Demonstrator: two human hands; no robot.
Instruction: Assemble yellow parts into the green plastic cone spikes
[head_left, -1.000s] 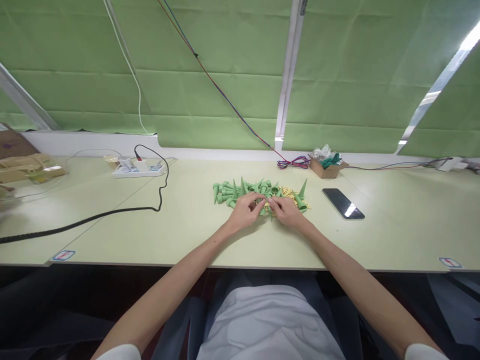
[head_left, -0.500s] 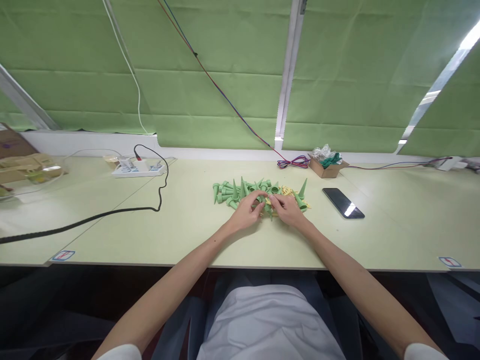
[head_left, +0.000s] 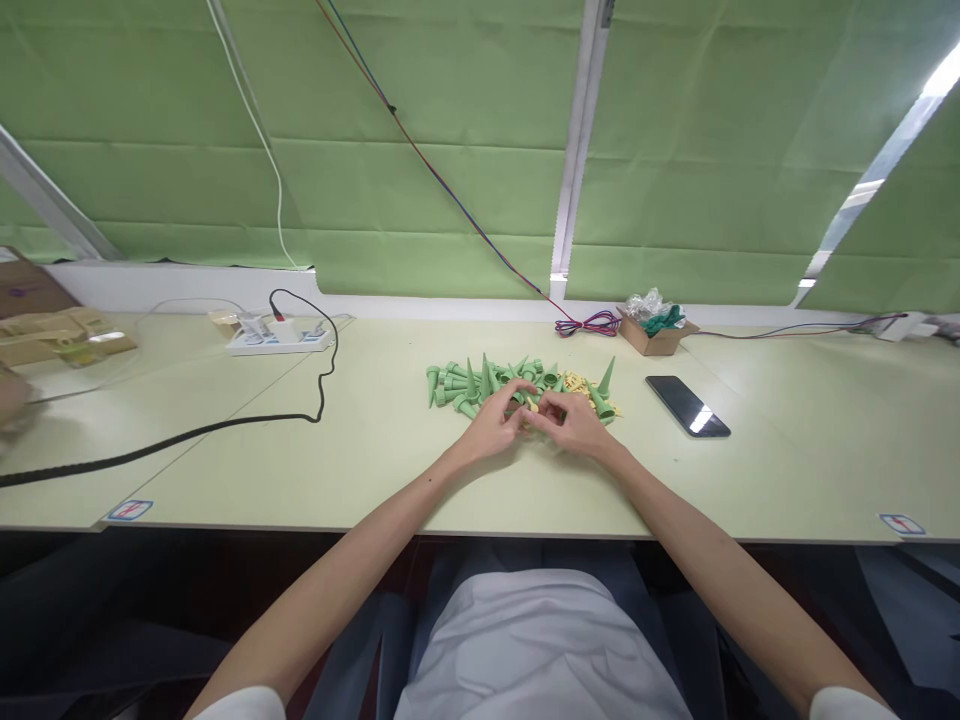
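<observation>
A heap of green plastic cones [head_left: 454, 382] lies on the pale table, with small yellow pieces [head_left: 576, 384] at its right part. My left hand [head_left: 493, 420] is at the near edge of the heap, its fingers curled and closed around something small. Facing it, my right hand [head_left: 571, 422] has its thumb and fingers pinched together, nearly touching the left fingertips. A small yellow piece [head_left: 533, 405] shows between the two hands; which fingers grip it is hard to tell. One cone [head_left: 607, 378] stands upright to the right of my right hand.
A black phone [head_left: 687, 406] lies to the right. Behind it sits a small cardboard box [head_left: 654, 340] with plastic and green material. A white power strip [head_left: 279, 338] and a black cable [head_left: 217, 427] are on the left. At the far left edge is part of a blurred hand [head_left: 10, 395].
The fingertips of both hands have shifted slightly nearer to me, and a yellow piece now shows between them. A blurred hand has come into view at the far left edge.
</observation>
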